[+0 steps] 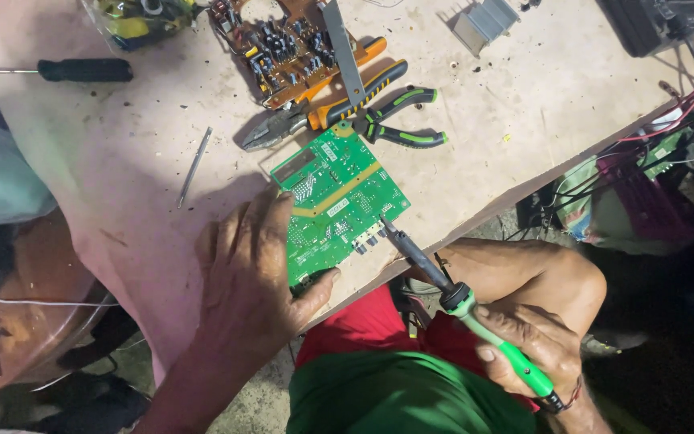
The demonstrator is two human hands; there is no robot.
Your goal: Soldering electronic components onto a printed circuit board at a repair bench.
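A green circuit board (339, 193) lies flat near the front edge of a pale worktable (524, 104). My left hand (255, 277) rests on the board's near left corner, fingers over its edge and thumb under it, pinning it down. My right hand (528, 345) grips the green handle of a soldering iron (435, 277). The iron's dark tip touches the board's right edge, by a row of small connectors.
Behind the board lie orange-handled pliers (323, 112), green-handled cutters (403, 120), a brown circuit board (291, 48) and a metal strip (343, 52). A black-handled screwdriver (82, 71) and a thin rod (194, 165) lie left. Wires (668, 120) hang at right.
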